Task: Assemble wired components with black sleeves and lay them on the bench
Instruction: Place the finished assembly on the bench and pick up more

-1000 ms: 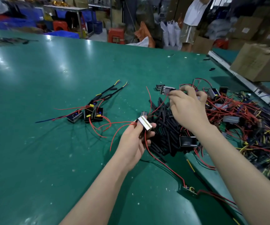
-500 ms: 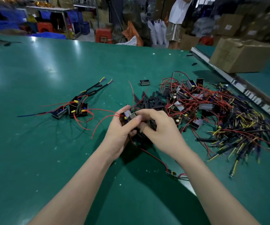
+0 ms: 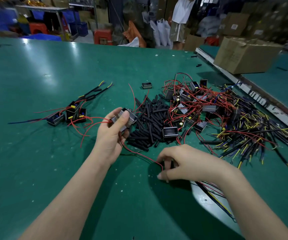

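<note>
Over the green bench [image 3: 36, 170], left hand [image 3: 112, 135] grips a small grey boxy component [image 3: 126, 116] clear of the clutter, probably so right hand [image 3: 186, 163] can pinch its trailing thin red wire [image 3: 139, 154] for sleeving.

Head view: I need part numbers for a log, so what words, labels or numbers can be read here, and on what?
None can be read.
White labels on the stacked cardboard boxes at the back: too blurred.
Large cardboard box on the bench: faint print, illegible.
Component in the left hand: no marking visible.
</note>
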Demonstrator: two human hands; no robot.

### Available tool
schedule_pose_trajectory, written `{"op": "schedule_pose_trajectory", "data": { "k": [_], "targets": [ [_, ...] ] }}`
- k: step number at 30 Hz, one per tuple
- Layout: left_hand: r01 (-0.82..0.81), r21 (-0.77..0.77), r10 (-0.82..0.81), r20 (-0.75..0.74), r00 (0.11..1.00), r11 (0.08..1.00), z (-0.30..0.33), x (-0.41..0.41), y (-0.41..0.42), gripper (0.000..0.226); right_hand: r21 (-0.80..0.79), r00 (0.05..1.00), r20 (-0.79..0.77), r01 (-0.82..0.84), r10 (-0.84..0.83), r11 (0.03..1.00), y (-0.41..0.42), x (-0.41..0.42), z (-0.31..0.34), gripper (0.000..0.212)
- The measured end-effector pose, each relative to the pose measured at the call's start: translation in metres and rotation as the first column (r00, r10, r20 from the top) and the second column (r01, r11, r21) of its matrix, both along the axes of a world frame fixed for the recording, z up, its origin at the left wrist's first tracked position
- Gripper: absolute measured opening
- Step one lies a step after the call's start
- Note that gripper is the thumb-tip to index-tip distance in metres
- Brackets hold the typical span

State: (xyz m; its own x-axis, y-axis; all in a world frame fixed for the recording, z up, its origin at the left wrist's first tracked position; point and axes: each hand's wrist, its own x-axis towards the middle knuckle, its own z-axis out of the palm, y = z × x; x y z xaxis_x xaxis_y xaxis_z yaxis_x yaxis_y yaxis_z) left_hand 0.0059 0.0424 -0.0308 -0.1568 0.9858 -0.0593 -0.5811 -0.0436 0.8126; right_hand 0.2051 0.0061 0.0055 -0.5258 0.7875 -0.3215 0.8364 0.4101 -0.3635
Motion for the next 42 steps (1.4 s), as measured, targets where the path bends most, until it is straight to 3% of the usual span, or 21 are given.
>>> {"op": "schedule_pose_trajectory", "data": {
  "k": [4,7,9,11,14,17,21,26,30,31,33,35,42],
  "targets": [
    [-0.011,-0.009,0.012,0.098,0.995,1.000,0.005,-0.013,0.000,0.024,0.161,0.999,-0.034,-0.030,0.036,0.986,-0.002,0.000,0.005,0.022],
    [-0.040,-0.035,0.046,0.196,0.980,0.999,0.006,-0.024,-0.002,0.023,0.211,0.954,-0.297,0.099,-0.033,0.973,0.001,0.005,0.004,0.018],
    [-0.061,-0.033,0.067,0.230,0.971,0.998,0.006,-0.027,-0.002,0.017,-0.010,0.764,-0.612,0.251,-0.204,0.968,0.003,0.008,0.005,0.013],
    [-0.128,0.023,0.123,0.149,0.981,0.992,0.005,-0.025,-0.001,0.008,-0.287,0.512,-0.748,0.325,-0.423,0.901,0.008,0.008,0.007,0.006],
    [-0.192,0.228,0.229,-0.150,0.962,0.955,0.002,-0.020,-0.002,0.018,-0.402,0.362,-0.757,0.399,-0.545,0.824,0.019,-0.005,0.006,0.011],
    [-0.104,0.305,0.219,-0.371,0.902,0.947,-0.002,-0.011,-0.006,0.032,-0.477,0.205,-0.786,0.398,-0.583,0.784,0.027,-0.027,0.006,0.012],
    [0.016,0.237,0.098,-0.461,0.882,0.971,-0.001,-0.003,-0.011,0.032,-0.707,-0.030,-0.705,0.111,-0.708,0.699,0.031,-0.045,0.011,0.011],
    [0.079,0.182,-0.024,-0.288,0.957,0.980,0.003,-0.002,-0.013,0.025,-0.728,-0.100,-0.663,-0.142,-0.742,0.670,0.030,-0.046,0.003,0.034],
    [0.137,0.150,-0.117,-0.132,0.984,0.979,0.004,0.000,-0.012,0.028,-0.588,-0.118,-0.777,-0.214,-0.618,0.780,0.029,-0.044,-0.002,0.034],
    [0.150,0.137,-0.135,-0.117,0.984,0.979,0.005,0.001,-0.012,0.029,-0.516,-0.084,-0.845,-0.139,-0.529,0.846,0.029,-0.045,-0.004,0.033],
    [0.183,0.110,-0.170,-0.121,0.978,0.977,0.005,0.005,-0.013,0.028,-0.300,0.077,-0.947,0.129,-0.312,0.945,0.028,-0.047,-0.008,0.034],
    [0.229,0.092,-0.220,-0.101,0.970,0.969,0.006,0.008,-0.015,0.027,-0.154,0.157,-0.967,0.266,-0.201,0.951,0.026,-0.050,-0.009,0.031],
    [0.308,0.075,-0.309,0.015,0.951,0.949,0.011,0.005,-0.020,0.030,-0.224,0.043,-0.963,0.421,-0.266,0.879,0.024,-0.036,0.001,0.022]
  ]
}}
